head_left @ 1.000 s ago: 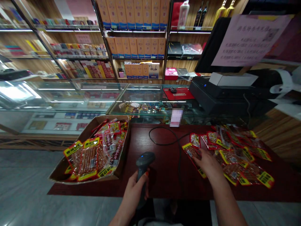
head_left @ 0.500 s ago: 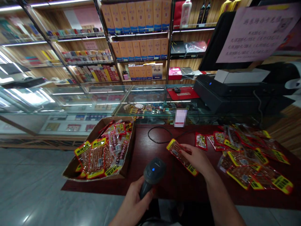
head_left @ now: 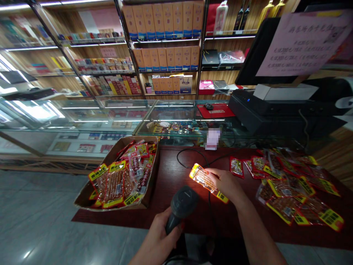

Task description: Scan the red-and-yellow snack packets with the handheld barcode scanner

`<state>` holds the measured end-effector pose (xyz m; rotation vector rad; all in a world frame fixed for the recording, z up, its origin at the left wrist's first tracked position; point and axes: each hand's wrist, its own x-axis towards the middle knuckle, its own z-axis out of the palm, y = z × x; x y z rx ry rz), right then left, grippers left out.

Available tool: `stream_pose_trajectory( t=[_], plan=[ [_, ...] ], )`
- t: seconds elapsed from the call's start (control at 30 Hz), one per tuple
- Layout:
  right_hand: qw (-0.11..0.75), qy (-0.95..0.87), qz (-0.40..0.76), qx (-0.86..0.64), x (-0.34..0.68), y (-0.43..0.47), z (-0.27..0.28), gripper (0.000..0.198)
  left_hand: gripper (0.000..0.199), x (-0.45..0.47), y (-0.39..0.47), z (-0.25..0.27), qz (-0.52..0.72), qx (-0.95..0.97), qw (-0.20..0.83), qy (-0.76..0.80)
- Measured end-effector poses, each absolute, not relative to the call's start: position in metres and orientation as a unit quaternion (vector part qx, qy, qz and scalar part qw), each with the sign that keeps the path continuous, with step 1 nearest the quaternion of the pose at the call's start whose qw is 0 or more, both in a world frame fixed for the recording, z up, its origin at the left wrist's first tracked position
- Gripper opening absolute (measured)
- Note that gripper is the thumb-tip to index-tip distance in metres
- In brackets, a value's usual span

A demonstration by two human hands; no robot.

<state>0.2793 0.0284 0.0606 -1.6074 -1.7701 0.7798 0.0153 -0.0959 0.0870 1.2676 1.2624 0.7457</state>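
L hand (head_left: 161, 235) is gripping the scanner (head_left: 184, 202), fingers wrapping the handle; can't tell if the trigger's being pressed, as that part's hiding. R hand (head_left: 226, 184) is pinching a pkt (head_left: 202, 177) by its near long edge, approx. mid-length, thumb showing on top, other fingertips mostly out of sight. Big change vs. 1 s ago: pkt was lying by the pile's L edge w/ R hand on it; now it's sitting well L of the pile (head_left: 286, 198), just beyond the scanner head & apart from it. Vs. 0.5 s ago: pkt was looking dull, now its face is glowing bright orange-white, & the scanner's blue LED isn't showing. So the beam's prob. hitting the pkt, i.e. a scan's likely under way; whether it's registering, can't tell. Pkt's tilting a bit, yellow ends pointing far-L & near-R, over the table (head_left: 168, 158); can't tell if any edge is touching wood. A small red pkt (head_left: 236, 167) is lying flat beyond R hand, near the pile's L end. Box (head_left: 151, 184) is standing on the L, holding more pkts, incl. yellow-ended ones. Cable (head_left: 177, 157) is looping on the table just beyond the pkt.
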Motion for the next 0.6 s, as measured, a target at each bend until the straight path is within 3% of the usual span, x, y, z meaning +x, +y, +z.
stream_pose_trajectory(
  t=[0.27, 0.47, 0.6],
  plan=[
    [0.361, -0.642, 0.351, -0.578, 0.272, 0.029, 0.062, 0.023, 0.013, 0.016, -0.093, 0.079, 0.333, 0.522, 0.563, 0.546],
    [0.448, -0.554, 0.478, -0.514, 0.229, 0.051, 0.045, 0.031, 0.044, 0.006, -0.094, 0.056, 0.376, 0.437, 0.570, 0.586],
    [0.453, -0.531, 0.571, -0.433, 0.164, 0.080, 0.052, 0.033, 0.061, -0.007, -0.098, 0.046, 0.422, 0.386, 0.549, 0.609]
  ],
)
